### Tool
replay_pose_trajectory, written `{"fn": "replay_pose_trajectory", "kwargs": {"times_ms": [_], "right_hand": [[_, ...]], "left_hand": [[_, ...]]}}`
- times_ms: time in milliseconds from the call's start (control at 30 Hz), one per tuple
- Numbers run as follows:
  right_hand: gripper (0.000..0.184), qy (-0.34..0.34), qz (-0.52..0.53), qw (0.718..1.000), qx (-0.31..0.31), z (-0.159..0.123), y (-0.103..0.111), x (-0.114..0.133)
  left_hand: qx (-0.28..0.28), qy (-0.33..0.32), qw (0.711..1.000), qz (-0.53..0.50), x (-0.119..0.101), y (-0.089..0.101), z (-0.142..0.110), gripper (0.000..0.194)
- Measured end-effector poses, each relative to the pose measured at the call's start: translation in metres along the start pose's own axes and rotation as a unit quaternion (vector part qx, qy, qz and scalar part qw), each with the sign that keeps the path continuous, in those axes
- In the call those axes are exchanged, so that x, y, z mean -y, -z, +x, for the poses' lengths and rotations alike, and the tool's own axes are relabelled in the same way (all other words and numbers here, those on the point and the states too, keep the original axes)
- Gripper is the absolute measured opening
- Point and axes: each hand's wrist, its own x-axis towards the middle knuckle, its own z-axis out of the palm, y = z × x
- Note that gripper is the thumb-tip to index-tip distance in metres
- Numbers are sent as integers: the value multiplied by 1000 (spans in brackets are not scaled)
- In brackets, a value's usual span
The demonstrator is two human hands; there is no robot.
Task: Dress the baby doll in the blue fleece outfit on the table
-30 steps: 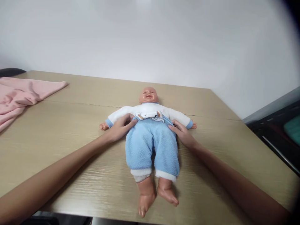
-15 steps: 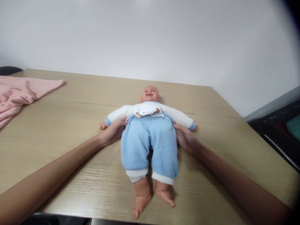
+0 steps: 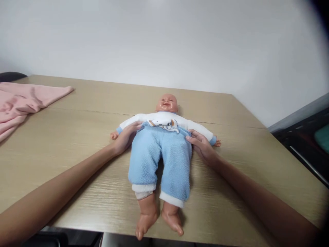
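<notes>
Doll [image 3: 164, 139] lies face up on the worktop [image 3: 84, 132], between my arms, feet towards me and near the close edge; lying flat, it probably needs no hand to prop it. My right hand [image 3: 204, 147] has its fingers narrow, thumb on top, around the side of the blue trousers [image 3: 174, 161] at the waist. My left hand [image 3: 124, 139] touches the opposite side of the waist, but I cannot tell how far its fingers close on the fabric. Holding from both sides, I judge, shares any pull evenly and leaves the middle visible. The pink cloth [image 3: 33, 99] lies rumpled at the left, well apart from both hands.
</notes>
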Motion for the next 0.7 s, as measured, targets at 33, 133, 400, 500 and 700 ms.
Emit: {"fn": "replay_pose_trajectory", "kwargs": {"times_ms": [33, 133, 400, 500, 700], "right_hand": [[27, 14, -37, 999, 4, -1, 1, 4], [29, 90, -173, 981, 4, -2, -3, 22], [36, 126, -323, 938, -14, 26, -17, 38], [42, 84, -314, 945, -25, 27, -8, 17], [13, 185, -433, 882, -28, -4, 10, -7]], "left_hand": [[5, -16, 1000, 25, -3, 0, 0, 35], [8, -62, 993, 102, -16, -5, 1, 36], [-22, -50, 994, 97, -19, -12, 20, 56], [13, -47, 982, 184, -8, 6, 16, 49], [111, -161, 893, 405, -4, 41, 3, 43]]}}
